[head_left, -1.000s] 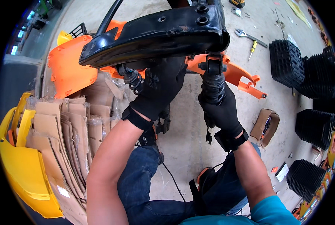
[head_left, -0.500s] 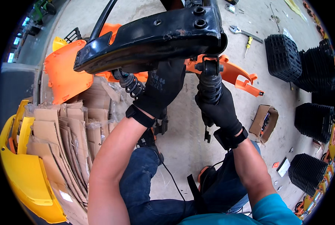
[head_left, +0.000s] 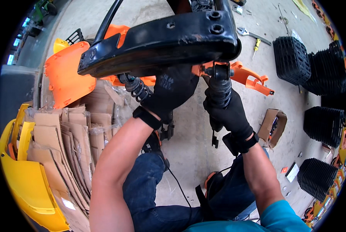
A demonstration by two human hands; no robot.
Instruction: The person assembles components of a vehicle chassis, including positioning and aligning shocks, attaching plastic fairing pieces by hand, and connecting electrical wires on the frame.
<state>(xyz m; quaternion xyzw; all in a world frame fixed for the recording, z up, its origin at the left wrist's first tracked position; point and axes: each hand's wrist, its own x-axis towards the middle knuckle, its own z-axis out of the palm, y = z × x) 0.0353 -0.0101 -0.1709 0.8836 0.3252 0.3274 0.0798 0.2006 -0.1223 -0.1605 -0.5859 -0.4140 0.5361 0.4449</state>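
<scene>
A black metal frame (head_left: 157, 46) with two round holes at its right end spans the view above my hands. My right hand (head_left: 229, 112), in a black glove, is wrapped round a coil-spring shock absorber (head_left: 220, 91). The absorber's upper bracket sits just below the frame's right end. My left hand (head_left: 173, 89), also gloved, reaches up against the frame's underside, its fingers hidden behind the metal. Beside the left wrist, a second shock absorber (head_left: 137, 88) slants down from the frame. An orange plastic part (head_left: 254, 79) shows behind the right absorber.
Flattened cardboard (head_left: 66, 143) is stacked at left beside a yellow panel (head_left: 29, 181) and an orange panel (head_left: 68, 73). At right lie an adjustable wrench (head_left: 254, 35), a screwdriver (head_left: 256, 46), an open carton (head_left: 273, 127) of small parts and stacked black baskets (head_left: 290, 60).
The frame's right end has shifted slightly right and down. Both hands have moved a little right with it, my right hand keeping its grip on the shock absorber.
</scene>
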